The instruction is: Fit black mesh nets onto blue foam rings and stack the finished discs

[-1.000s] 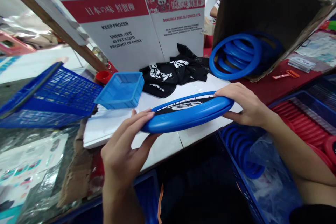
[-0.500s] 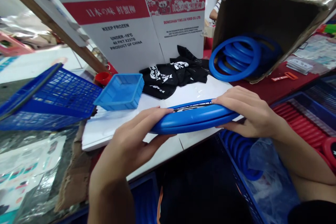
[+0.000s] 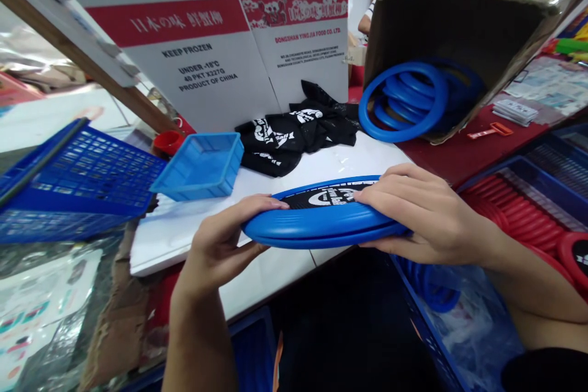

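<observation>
A blue plastic ring (image 3: 316, 223) is held above the white work surface, a dark groove running along its near edge. Black fabric (image 3: 301, 199) with white print fills its middle. My left hand (image 3: 229, 233) grips the left end, thumb underneath and fingers over the top. At the other end, my right hand (image 3: 413, 214) pinches the rim, its fingertips resting on the upper side. Just beyond lies a heap of black printed cloth pieces (image 3: 294, 135). Several more blue rings (image 3: 404, 101) lie in an open cardboard box (image 3: 459, 24) on the right.
A light blue tray (image 3: 199, 165) stands left of the cloth, beside a blue basket (image 3: 87, 177) and a red cup (image 3: 168, 143). White printed cartons (image 3: 206, 30) form a wall behind. Red rings (image 3: 528, 214) fill a crate at right. A person's arm (image 3: 365, 23) shows at the back.
The ring has moved slightly left and tipped toward me, so more of its printed black fabric shows. My right fingers have shifted inward along the rim. The view has turned a little.
</observation>
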The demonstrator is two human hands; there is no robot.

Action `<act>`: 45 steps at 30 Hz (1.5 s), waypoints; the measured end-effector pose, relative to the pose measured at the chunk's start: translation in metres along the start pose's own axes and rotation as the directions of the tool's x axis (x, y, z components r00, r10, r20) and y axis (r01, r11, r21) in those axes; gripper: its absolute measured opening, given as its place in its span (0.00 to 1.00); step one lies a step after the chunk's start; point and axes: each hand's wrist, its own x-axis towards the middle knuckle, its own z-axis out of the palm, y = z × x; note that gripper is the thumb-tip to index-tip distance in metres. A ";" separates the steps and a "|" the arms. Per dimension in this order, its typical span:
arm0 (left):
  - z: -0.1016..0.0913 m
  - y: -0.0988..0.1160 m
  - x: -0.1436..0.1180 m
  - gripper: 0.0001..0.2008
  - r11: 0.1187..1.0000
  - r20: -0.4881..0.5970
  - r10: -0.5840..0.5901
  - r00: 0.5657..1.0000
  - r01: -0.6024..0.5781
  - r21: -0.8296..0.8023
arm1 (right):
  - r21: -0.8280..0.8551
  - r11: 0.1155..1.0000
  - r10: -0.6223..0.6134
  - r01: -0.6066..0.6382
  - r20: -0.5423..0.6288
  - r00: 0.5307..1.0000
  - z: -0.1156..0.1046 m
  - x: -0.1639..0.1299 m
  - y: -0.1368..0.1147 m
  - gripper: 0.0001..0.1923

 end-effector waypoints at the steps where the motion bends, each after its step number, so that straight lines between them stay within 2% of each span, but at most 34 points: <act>1: 0.000 0.002 0.000 0.19 1.000 0.005 -0.003 1.000 0.003 0.008 | -0.011 1.000 -0.003 0.003 0.006 1.000 0.000 0.000 0.000 0.20; 6: 0.002 0.027 0.003 0.22 0.990 0.067 -0.034 0.997 0.025 0.136 | -0.010 1.000 -0.003 0.003 0.002 1.000 -0.003 -0.005 0.001 0.19; 9: 0.008 0.049 0.010 0.24 0.966 0.124 -0.012 0.992 -0.020 0.257 | -0.006 1.000 -0.019 0.019 0.023 1.000 -0.004 -0.006 0.000 0.19; 12: 0.015 0.065 0.020 0.23 0.934 0.136 0.039 0.990 -0.085 0.347 | -0.013 0.999 -0.037 0.038 0.027 0.999 -0.004 -0.007 0.000 0.19; 19: 0.020 0.072 0.035 0.22 0.918 0.087 0.098 0.991 -0.124 0.377 | 0.021 1.000 0.001 -0.001 -0.026 1.000 -0.006 -0.006 0.007 0.18; 24: 0.021 0.076 0.038 0.22 0.923 0.046 0.077 0.996 -0.089 0.374 | 0.002 1.000 0.008 -0.008 -0.043 0.999 -0.004 -0.004 0.007 0.19; 27: 0.017 0.069 0.033 0.24 0.945 0.019 0.059 0.998 -0.061 0.320 | -0.001 1.000 0.025 -0.025 -0.049 0.998 -0.003 -0.006 0.008 0.23; 30: 0.008 0.041 0.018 0.22 0.980 -0.026 0.083 0.996 -0.077 0.184 | 0.037 0.996 0.078 -0.076 -0.052 0.996 -0.004 -0.014 0.014 0.25; 33: 0.000 0.008 0.000 0.22 0.994 -0.084 0.101 0.991 -0.103 -0.022 | 0.088 0.990 0.115 -0.110 -0.062 0.991 -0.006 -0.024 0.020 0.22; 35: -0.001 0.000 -0.007 0.21 0.994 -0.088 0.049 0.995 -0.058 -0.093 | 0.095 0.990 0.109 -0.101 -0.079 0.991 -0.006 -0.029 0.021 0.22; 37: 0.000 0.010 -0.006 0.22 0.999 -0.069 -0.017 0.997 0.014 -0.046 | 0.082 0.993 0.093 -0.086 -0.089 0.992 -0.006 -0.029 0.019 0.22; 39: 0.004 0.032 0.001 0.25 0.995 -0.027 -0.038 0.999 0.040 0.088 | 0.058 0.996 0.072 -0.067 -0.085 0.994 -0.006 -0.026 0.015 0.22; 42: 0.010 0.067 0.017 0.26 0.954 0.058 -0.020 0.998 0.002 0.300 | 0.042 0.999 0.026 -0.023 -0.073 0.997 -0.006 -0.019 0.010 0.22; 45: 0.015 0.082 0.027 0.23 0.917 0.052 0.017 0.998 -0.037 0.397 | 0.032 0.999 0.009 -0.007 -0.070 0.998 -0.007 -0.016 0.009 0.23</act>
